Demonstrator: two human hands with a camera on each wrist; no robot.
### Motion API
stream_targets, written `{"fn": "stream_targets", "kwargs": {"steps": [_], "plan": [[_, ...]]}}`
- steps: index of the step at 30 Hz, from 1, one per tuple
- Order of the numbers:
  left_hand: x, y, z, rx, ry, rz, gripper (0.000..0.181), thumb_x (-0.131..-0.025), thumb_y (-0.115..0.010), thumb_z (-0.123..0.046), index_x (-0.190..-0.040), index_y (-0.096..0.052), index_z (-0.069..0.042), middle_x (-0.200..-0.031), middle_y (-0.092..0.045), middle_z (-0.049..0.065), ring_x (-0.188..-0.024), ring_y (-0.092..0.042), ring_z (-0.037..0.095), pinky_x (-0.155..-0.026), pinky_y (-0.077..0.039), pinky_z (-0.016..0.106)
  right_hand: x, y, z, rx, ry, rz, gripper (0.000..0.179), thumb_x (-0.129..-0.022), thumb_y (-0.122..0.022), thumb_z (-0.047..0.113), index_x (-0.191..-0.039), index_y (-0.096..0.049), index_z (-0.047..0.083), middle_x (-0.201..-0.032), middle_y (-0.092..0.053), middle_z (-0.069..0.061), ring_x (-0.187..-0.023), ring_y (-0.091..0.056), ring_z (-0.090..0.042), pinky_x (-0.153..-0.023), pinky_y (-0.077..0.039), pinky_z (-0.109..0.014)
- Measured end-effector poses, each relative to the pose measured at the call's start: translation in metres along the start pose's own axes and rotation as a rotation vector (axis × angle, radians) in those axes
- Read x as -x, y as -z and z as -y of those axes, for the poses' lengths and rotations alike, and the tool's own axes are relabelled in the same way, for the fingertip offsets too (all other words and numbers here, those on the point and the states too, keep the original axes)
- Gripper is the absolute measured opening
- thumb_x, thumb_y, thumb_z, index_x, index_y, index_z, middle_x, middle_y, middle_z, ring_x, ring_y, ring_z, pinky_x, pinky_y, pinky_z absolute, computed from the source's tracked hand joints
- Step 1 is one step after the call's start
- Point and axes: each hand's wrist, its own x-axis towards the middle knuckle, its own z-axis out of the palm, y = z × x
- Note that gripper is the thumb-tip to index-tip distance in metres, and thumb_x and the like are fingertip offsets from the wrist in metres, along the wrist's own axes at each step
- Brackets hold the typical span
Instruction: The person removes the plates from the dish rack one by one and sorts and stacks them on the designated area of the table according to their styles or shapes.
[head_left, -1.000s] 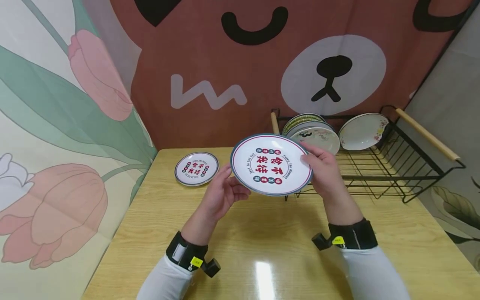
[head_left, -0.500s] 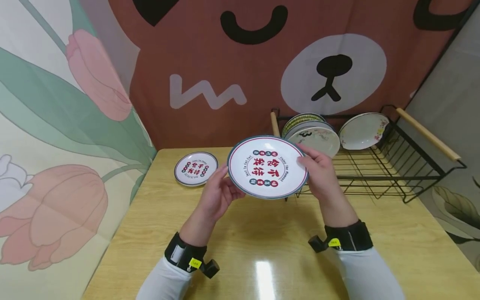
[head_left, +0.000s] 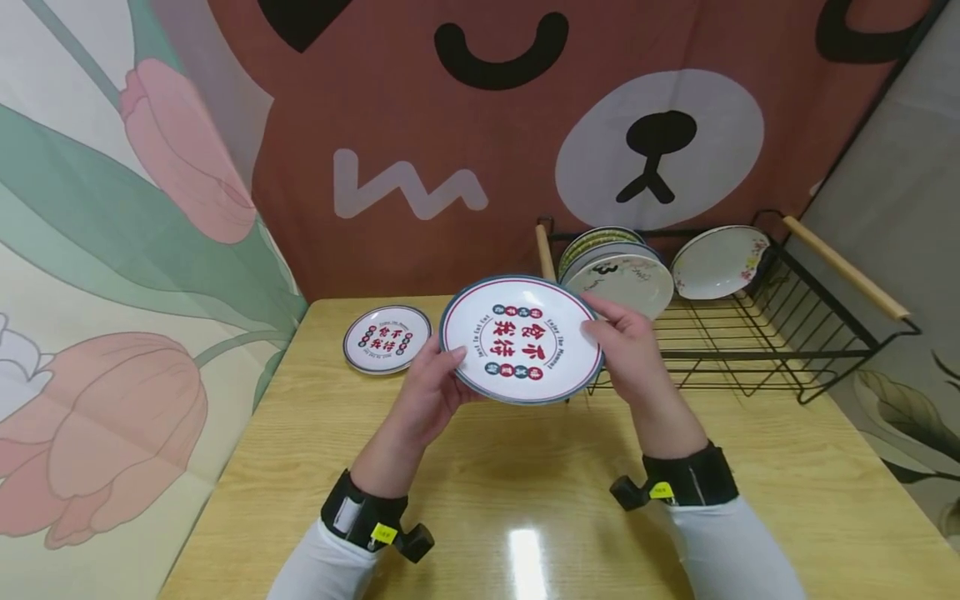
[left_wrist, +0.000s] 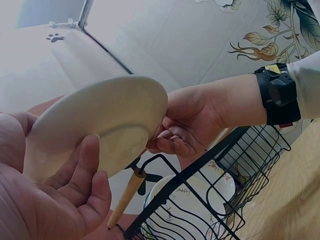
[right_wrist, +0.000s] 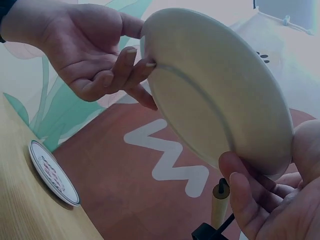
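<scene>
A round white plate (head_left: 521,340) with a blue-green rim and red Chinese characters is held up over the table, its face tilted toward the head camera. My left hand (head_left: 431,392) grips its left edge, thumb on the face and fingers underneath. At the opposite edge, my right hand (head_left: 628,350) pinches the plate with the thumb on top. Both wrist views show the plain underside (left_wrist: 100,125) of the plate, with fingertips against it. A smaller plate (head_left: 387,340) with a matching pattern lies face up on the table, left of my left hand.
A black wire dish rack (head_left: 738,358) with wooden handles (head_left: 847,267) stands at the right. Several plates (head_left: 622,283) lean in its left part, and a floral dish (head_left: 720,262) leans at its back. A printed cloth (head_left: 390,100) hangs behind the wooden table (head_left: 480,500).
Both hands have brought the plate slightly left and lower, toward the body. The left thumb has come over the rim onto the plate's face. The smaller plate stays on the table.
</scene>
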Motion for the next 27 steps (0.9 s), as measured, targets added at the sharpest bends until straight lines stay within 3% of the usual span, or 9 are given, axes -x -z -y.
{"fn": "stream_targets", "kwargs": {"steps": [3,9,17,24,27], "plan": [[0.001,0.001,-0.002,0.006,-0.012,0.04,0.057,-0.107,-0.042,-0.019,-0.162,-0.027,-0.014,-0.117,-0.076,-0.001,-0.09,-0.077,0.013,-0.078,-0.063,0.034,0.0,-0.001,-0.001,-0.002,0.011,0.027,0.046,-0.106,-0.048,0.009,-0.151,-0.048,0.0,-0.145,-0.058,-0.026,-0.1,-0.075,-0.005,-0.085,-0.06,-0.025],[0.003,0.001,-0.004,0.02,-0.024,0.068,0.058,-0.107,-0.042,-0.016,-0.162,-0.024,-0.011,-0.117,-0.076,-0.001,-0.091,-0.078,0.013,-0.08,-0.063,0.034,-0.001,0.0,-0.002,-0.028,0.004,0.054,0.046,-0.107,-0.049,0.013,-0.152,-0.049,0.003,-0.143,-0.061,-0.023,-0.099,-0.075,-0.008,-0.084,-0.061,-0.025],[0.003,0.003,-0.007,0.063,-0.022,0.074,0.059,-0.106,-0.039,-0.013,-0.163,-0.023,-0.019,-0.119,-0.076,0.002,-0.091,-0.079,0.015,-0.078,-0.063,0.033,0.002,0.003,0.002,-0.197,-0.058,0.136,0.052,-0.11,-0.046,0.021,-0.157,-0.039,0.002,-0.119,-0.072,0.004,-0.08,-0.074,-0.007,-0.067,-0.061,-0.022],[0.002,0.005,-0.011,0.127,-0.033,0.071,0.061,-0.105,-0.04,-0.011,-0.162,-0.023,-0.025,-0.12,-0.076,0.004,-0.086,-0.079,0.015,-0.075,-0.062,0.031,0.005,0.003,0.007,-0.377,-0.019,0.278,0.053,-0.111,-0.041,0.018,-0.159,-0.031,-0.001,-0.095,-0.078,0.0,-0.068,-0.074,-0.01,-0.058,-0.059,-0.024],[0.001,0.008,-0.013,0.141,-0.043,0.058,0.062,-0.105,-0.04,-0.011,-0.162,-0.022,-0.025,-0.117,-0.077,0.004,-0.083,-0.078,0.015,-0.073,-0.061,0.031,0.005,0.001,0.007,-0.437,-0.007,0.329,0.053,-0.111,-0.041,0.015,-0.16,-0.028,-0.002,-0.096,-0.078,-0.001,-0.071,-0.075,-0.011,-0.06,-0.061,-0.026]]}}
